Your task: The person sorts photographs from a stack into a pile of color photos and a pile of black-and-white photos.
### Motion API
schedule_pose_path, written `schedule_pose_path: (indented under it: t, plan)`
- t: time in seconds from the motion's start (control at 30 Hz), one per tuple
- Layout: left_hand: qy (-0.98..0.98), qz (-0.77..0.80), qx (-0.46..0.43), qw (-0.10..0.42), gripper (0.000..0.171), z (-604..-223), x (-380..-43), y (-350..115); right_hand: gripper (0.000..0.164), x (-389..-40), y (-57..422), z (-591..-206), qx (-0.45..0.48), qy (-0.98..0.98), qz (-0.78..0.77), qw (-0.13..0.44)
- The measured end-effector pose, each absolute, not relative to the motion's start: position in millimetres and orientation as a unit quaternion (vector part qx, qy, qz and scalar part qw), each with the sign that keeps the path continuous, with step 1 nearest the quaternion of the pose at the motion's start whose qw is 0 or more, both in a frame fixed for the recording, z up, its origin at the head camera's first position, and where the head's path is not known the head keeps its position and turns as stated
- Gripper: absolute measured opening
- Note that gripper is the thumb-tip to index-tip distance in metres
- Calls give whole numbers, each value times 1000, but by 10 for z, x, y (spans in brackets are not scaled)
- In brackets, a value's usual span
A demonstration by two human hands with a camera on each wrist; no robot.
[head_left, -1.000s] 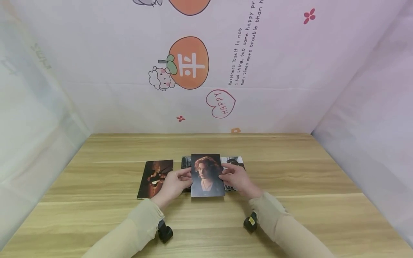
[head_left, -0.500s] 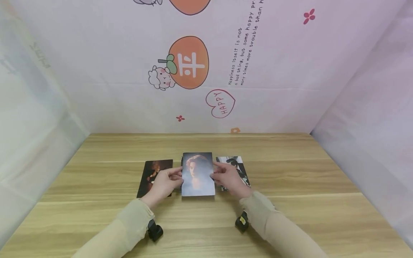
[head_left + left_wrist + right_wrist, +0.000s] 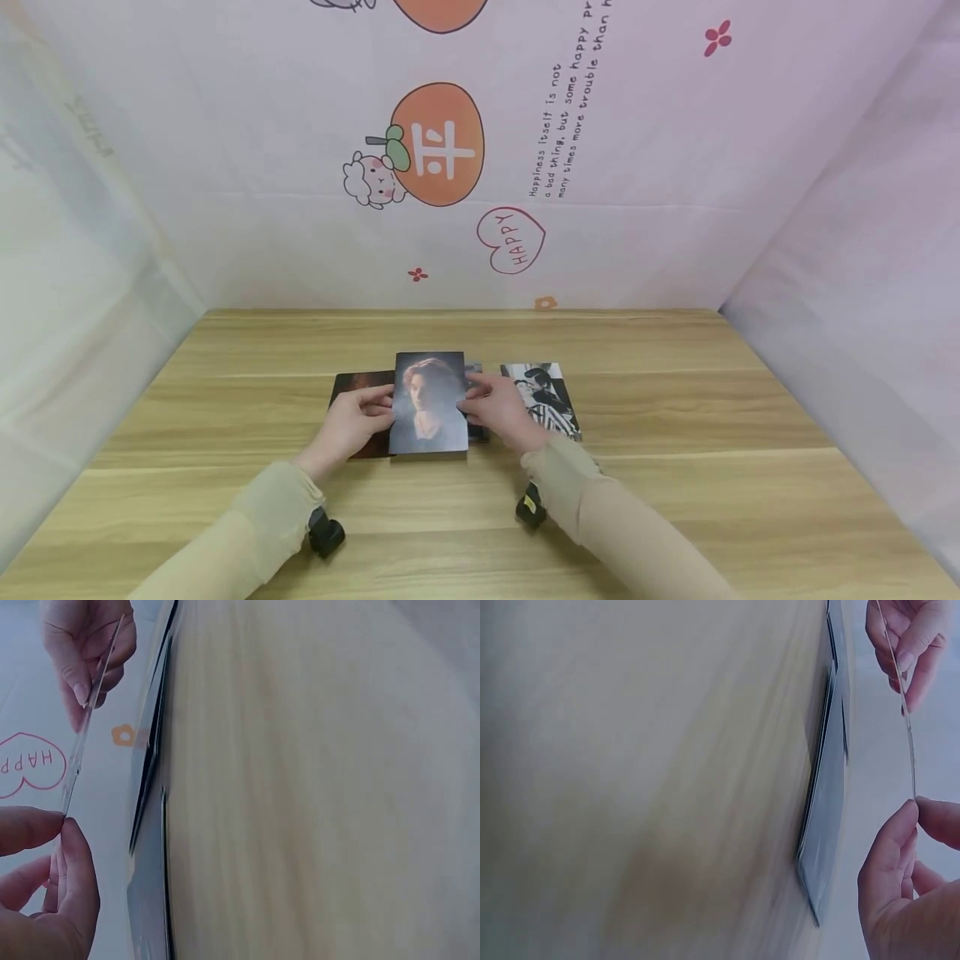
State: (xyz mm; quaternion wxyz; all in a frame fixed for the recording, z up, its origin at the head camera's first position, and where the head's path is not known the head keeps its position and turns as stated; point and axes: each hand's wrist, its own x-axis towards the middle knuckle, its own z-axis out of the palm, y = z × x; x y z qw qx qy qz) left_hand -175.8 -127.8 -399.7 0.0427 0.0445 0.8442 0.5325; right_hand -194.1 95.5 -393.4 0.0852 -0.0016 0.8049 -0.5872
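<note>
A portrait photo card (image 3: 429,404) is held up above the table between both hands. My left hand (image 3: 351,423) pinches its left edge between thumb and fingers. On the opposite edge, my right hand (image 3: 504,408) pinches it the same way. Both wrist views show the card (image 3: 81,750) edge-on, lifted clear of the cards below. Under my left hand lies a dark reddish card (image 3: 367,450), partly covered. A second card (image 3: 476,367) is mostly hidden behind the held one. Beside my right hand lies a black-and-white card (image 3: 546,400) showing figures.
The wood-grain table (image 3: 675,500) meets a printed white cloth backdrop (image 3: 637,250) at its far edge. Cloth also hangs along the left and right sides. A small black device (image 3: 326,533) is strapped at the left wrist, another (image 3: 531,507) at the right.
Both hands have carried the portrait card leftward, from over the middle card to partly over the dark reddish one. The black-and-white card at right is now more exposed.
</note>
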Motion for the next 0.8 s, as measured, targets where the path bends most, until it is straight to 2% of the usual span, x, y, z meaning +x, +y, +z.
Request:
schedule_pose_path:
  t: [0.63, 0.8]
  plan:
    - [858, 506, 53, 77, 49, -3959, -1678, -1740, 55, -1986, 494, -3930, -11, 793, -596, 127]
    - [871, 482, 59, 71, 50, -3941, -1687, -1852, 54, -2029, 399, -3921, -5, 780, -609, 142]
